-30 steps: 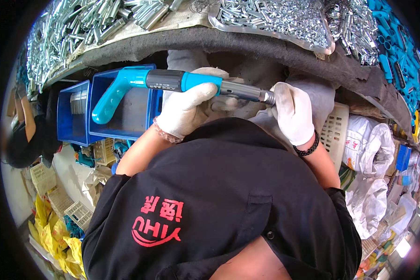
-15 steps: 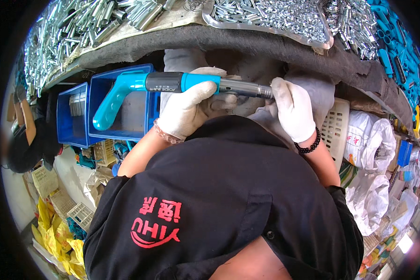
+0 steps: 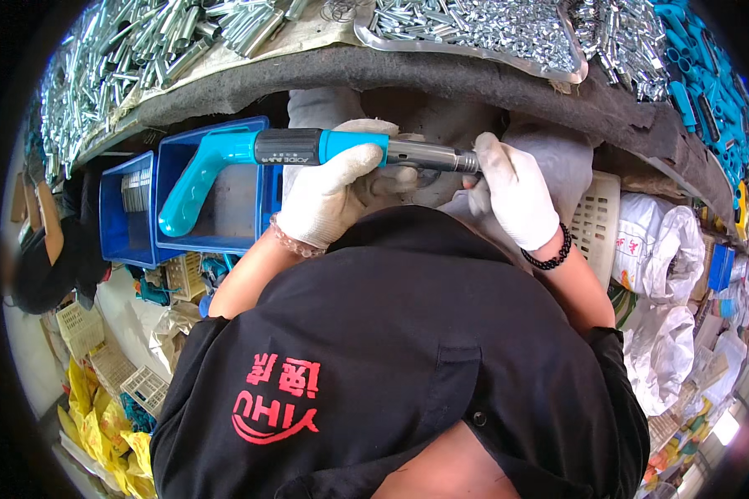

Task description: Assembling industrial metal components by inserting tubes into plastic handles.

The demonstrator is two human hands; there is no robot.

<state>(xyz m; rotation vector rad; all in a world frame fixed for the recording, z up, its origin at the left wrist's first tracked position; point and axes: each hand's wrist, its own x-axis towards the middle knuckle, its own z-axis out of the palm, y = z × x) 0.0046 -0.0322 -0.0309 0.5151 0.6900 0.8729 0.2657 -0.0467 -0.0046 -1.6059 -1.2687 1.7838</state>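
Held level above my lap is a teal nail gun (image 3: 288, 146) with a curved handle to the left, a black sleeve and a metal barrel. My left hand (image 3: 331, 196), in a white glove, is wrapped round its teal middle section. Farther right, my gloved right hand (image 3: 518, 193) closes its thumb and fingers at the ribbed tip of the barrel. Some right fingertips are hidden behind the glove, so a small part there cannot be made out.
Metal tubes (image 3: 175, 41) and small metal parts (image 3: 474, 33) cover the bench beyond a dark cloth edge (image 3: 349, 66). Teal handles (image 3: 707, 100) lie far right. Blue bins (image 3: 212, 195) stand left; a cream crate (image 3: 595, 212) is right. Another person (image 3: 50, 241) is at far left.
My right hand's fingers have shifted slightly left and up at the barrel tip, showing bare fingertips beneath. The nail gun and left hand stay nearly in place.
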